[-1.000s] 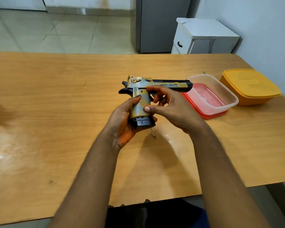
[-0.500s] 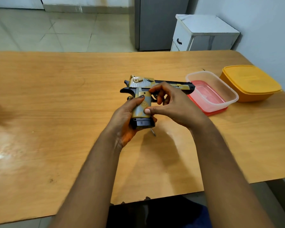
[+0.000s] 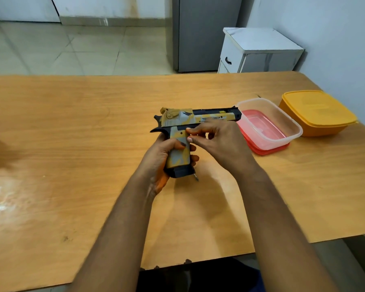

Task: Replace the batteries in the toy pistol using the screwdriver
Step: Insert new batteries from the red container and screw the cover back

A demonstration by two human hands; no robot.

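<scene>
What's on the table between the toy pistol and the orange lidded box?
Head view: a clear plastic container on a red lid, between the toy pistol and the orange lidded box.

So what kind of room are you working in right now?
Probably a home kitchen or dining area: a wooden table, a tiled floor, a grey fridge-like cabinet, and lidded food containers beside the toy pistol.
</scene>
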